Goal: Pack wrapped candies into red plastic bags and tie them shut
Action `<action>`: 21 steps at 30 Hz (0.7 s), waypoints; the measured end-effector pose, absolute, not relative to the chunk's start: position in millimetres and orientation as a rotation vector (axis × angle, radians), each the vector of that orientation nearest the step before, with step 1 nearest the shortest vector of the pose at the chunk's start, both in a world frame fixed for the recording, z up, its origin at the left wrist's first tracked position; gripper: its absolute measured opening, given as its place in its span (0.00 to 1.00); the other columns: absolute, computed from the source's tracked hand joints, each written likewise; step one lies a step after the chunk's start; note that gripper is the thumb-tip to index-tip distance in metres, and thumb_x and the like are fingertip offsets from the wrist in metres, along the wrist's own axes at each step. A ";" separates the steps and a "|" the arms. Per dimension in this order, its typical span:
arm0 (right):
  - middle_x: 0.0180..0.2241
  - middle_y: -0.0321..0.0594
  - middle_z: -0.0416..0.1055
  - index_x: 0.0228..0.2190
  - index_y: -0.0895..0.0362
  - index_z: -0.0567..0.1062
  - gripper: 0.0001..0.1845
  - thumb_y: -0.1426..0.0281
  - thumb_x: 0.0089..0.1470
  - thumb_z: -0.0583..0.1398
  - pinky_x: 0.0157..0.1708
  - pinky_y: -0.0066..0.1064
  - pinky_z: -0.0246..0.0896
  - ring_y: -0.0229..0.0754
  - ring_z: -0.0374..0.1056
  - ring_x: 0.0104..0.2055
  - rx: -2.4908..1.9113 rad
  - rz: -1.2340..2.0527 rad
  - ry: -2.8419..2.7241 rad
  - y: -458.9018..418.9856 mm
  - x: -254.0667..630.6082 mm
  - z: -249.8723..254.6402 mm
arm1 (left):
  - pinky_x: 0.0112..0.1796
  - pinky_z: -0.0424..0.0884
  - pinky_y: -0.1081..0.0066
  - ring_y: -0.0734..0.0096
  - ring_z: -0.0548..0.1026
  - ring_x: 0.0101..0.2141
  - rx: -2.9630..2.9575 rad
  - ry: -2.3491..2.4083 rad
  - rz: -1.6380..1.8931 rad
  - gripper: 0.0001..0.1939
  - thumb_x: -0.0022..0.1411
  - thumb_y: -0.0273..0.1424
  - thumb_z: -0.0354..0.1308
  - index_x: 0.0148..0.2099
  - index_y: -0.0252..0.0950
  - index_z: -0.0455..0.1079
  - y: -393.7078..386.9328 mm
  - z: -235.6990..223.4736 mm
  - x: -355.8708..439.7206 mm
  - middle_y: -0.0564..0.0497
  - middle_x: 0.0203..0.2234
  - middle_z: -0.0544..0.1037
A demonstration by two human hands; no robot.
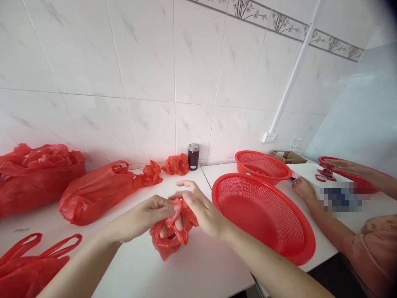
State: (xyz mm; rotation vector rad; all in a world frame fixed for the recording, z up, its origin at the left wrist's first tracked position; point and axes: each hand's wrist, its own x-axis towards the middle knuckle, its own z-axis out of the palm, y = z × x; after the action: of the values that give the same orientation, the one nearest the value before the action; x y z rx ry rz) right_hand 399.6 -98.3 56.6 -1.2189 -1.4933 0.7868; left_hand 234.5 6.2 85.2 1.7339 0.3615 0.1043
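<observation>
On the far left, a big, fat red bag [40,182] sits on the white table [130,265] by the tiled wall [149,62]. In front of it is a red bag with two loops [34,269] that stick up. Next comes a long red bag [96,192], lying down, with crumpled red plastic [151,173] at its right end.

The left hand [151,215] is nearly closed. Its thumb and bent fingers hold the small red bag [167,244], which is scrunched up near the front of the table, between the two hands. The right hand [206,211] is partly open, with one finger poking out to the left. It touches the right side of the small red bag, but I cannot tell how hard it holds on.

Behind the hands are a red plastic lump [176,164] and a dark cup [194,158] with a silver top, just beside each other. To the right is a wide red basket [257,215] with lots of little holes, and a smaller red basket [263,165] is behind it. Then there is a brown box [288,157] near the wall. On the far right, a person [372,256] has one hand by a white board [307,170] and one hand over small red things [325,174]
</observation>
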 end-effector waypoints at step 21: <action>0.34 0.37 0.76 0.35 0.54 0.71 0.07 0.67 0.59 0.54 0.37 0.28 0.65 0.38 0.72 0.35 -1.413 0.651 -1.166 -52.7 392.9 -8.4 | 0.49 0.68 0.66 0.55 0.71 0.49 1.688 0.640 0.757 0.16 0.63 0.43 0.53 0.33 0.42 0.77 -18.8 13.5 177.0 0.47 0.45 0.77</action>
State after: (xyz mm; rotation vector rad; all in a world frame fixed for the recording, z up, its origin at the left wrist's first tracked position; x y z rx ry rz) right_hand 392.9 -52.7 -8.4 -1.4132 -1.1659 0.6509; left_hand 177.0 -18.8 13.5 1.6876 0.6399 0.7574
